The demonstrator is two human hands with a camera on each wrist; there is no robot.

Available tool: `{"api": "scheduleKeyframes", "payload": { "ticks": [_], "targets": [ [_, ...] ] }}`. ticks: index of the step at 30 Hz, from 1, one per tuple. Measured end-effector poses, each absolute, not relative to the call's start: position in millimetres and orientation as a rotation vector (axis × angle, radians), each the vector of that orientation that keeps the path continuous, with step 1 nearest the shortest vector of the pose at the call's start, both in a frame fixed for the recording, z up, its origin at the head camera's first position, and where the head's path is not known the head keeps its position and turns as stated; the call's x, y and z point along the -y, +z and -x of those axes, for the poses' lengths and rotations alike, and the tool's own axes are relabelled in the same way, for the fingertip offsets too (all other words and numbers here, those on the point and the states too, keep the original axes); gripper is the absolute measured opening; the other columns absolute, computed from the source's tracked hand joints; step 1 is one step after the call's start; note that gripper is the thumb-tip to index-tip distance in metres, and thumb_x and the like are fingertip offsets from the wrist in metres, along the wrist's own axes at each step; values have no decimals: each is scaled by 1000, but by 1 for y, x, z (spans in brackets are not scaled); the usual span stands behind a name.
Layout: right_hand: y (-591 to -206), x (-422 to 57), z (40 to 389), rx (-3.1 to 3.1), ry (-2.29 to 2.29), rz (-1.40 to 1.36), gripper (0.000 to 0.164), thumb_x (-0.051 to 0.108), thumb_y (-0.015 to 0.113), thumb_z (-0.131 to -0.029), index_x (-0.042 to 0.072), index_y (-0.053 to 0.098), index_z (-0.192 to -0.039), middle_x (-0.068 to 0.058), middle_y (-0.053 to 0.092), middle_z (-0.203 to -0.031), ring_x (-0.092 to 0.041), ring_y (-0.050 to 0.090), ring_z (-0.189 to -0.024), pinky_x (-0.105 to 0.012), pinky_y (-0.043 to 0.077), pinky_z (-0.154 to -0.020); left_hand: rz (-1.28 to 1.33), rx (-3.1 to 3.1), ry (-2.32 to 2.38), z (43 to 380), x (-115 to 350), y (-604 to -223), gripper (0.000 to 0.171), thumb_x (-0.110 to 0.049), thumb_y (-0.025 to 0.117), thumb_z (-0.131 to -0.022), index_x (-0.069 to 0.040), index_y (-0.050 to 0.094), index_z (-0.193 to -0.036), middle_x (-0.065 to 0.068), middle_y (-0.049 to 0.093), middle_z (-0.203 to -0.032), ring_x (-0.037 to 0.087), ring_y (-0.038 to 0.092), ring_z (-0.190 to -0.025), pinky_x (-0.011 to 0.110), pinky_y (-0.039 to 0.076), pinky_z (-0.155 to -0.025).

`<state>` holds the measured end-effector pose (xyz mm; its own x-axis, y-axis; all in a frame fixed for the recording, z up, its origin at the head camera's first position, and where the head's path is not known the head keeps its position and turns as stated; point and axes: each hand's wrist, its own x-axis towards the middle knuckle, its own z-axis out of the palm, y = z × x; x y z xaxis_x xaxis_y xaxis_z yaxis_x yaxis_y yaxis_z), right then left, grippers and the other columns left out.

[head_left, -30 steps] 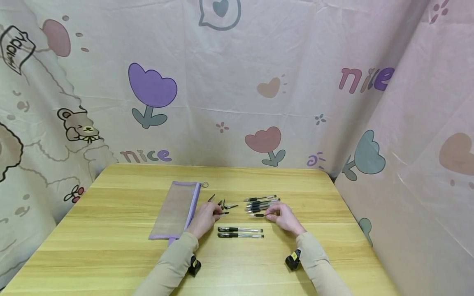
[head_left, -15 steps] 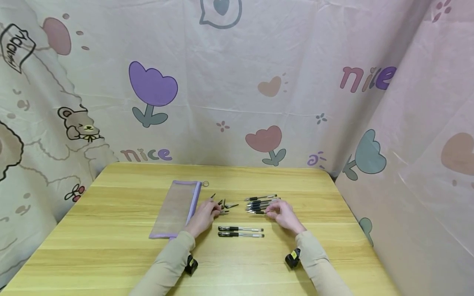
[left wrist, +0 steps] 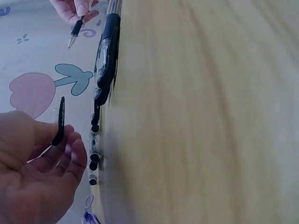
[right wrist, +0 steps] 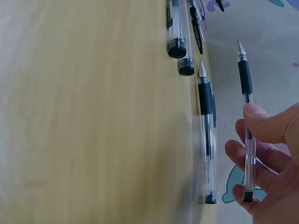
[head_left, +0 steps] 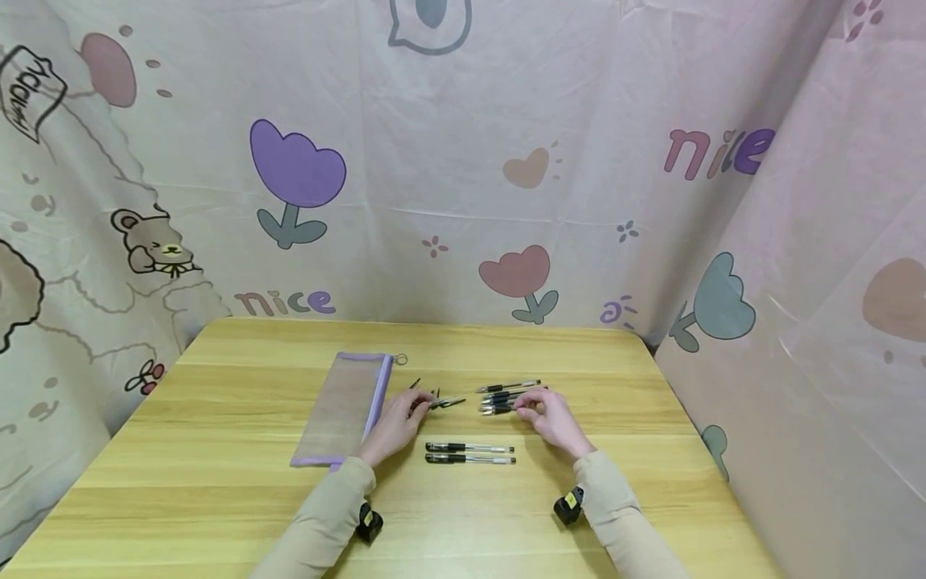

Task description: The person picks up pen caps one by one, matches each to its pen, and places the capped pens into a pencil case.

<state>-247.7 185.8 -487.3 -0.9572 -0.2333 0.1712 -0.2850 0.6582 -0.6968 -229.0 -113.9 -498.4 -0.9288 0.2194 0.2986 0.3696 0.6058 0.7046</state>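
My left hand pinches a pen cap with a black clip between thumb and fingers, as the left wrist view shows. In my right hand is an uncapped gel pen with a black grip and clear barrel, held above the table with its tip bare. Several uncapped pens lie side by side next to the right hand. Loose caps lie just beyond the left fingers, some of them hidden. Nearer, two capped pens lie parallel between the forearms.
A flat mesh zip pouch with purple edging and a ring lies left of the left hand. The wooden table ends at a printed cloth backdrop.
Both hands have lifted slightly and shifted a little toward the far side, carrying the cap and the pen. The capped pens and the pouch stay where they were.
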Motion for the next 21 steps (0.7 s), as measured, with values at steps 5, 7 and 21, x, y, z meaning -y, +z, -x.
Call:
{"api": "scheduleKeyframes", "payload": {
  "ticks": [5,7,21],
  "targets": [
    [-485,-181,246,2780,1212,-448,12,3,72,-88,12,74,-95,-3,73,-99,-18,64,-94,-39,52,-90,486,2648,-1383,228,115,-497,20,-4,61,-98,-1,69,-116,13,72,-109,24,67,-99,36,56,-88],
    [-483,-179,245,2776,1223,-444,12,3,72,-88,13,75,-95,-3,73,-98,-15,62,-91,-33,51,-86,500,2652,-1430,228,115,-496,20,-6,62,-98,-2,69,-116,11,73,-106,21,66,-97,29,55,-86],
    [-478,-166,240,2734,1289,-544,10,4,73,-87,10,76,-95,-4,72,-95,-12,61,-85,-23,51,-76,582,2614,-1533,227,111,-496,17,-6,68,-93,-2,71,-109,11,75,-104,17,68,-89,22,55,-81]
  ]
}}
